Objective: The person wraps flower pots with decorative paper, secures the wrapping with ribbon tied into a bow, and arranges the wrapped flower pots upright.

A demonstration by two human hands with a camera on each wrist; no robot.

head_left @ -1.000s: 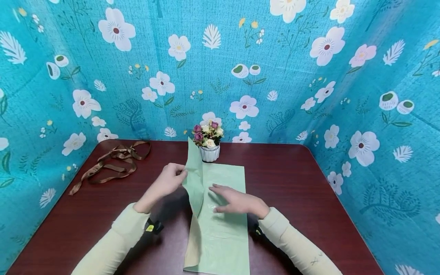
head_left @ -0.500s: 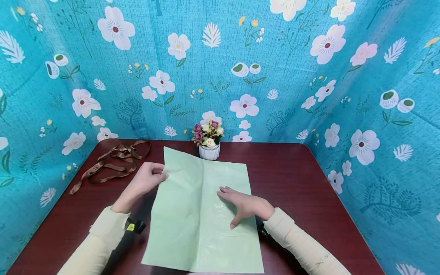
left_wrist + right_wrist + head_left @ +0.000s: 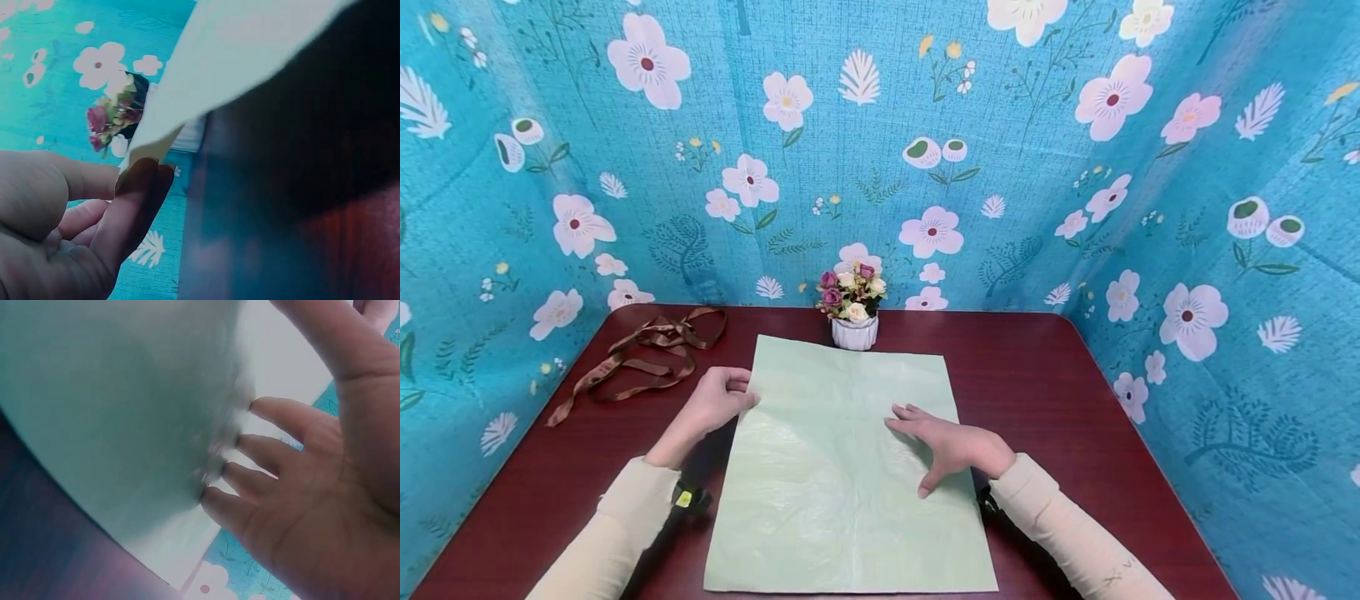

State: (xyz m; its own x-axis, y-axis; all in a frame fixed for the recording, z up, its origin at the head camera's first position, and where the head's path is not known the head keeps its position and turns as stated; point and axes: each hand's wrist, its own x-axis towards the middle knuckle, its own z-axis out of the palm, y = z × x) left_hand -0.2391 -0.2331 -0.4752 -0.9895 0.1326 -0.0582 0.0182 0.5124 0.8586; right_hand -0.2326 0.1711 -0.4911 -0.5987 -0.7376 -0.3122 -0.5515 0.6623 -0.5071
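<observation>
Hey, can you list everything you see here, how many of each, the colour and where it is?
Table: one, dark red-brown, across the foreground.
Patterned cloth: number of pieces unclear, blue with mostly white flowers, behind the table and along both sides.
Pot: one, white, just beyond the sheet.
Flowers: several, purple and cream, in the pot.
Ribbon: one loose tangle, brown, far left of the table.
Sheet: one, pale green, mid-table.
Wrist devices: two, black, one at each wrist.
Sleeves: two, cream, on both arms.
Left hand: one, bare, pinching the sheet's left edge.
Right hand: one, bare, fingers spread at the sheet's right half.
</observation>
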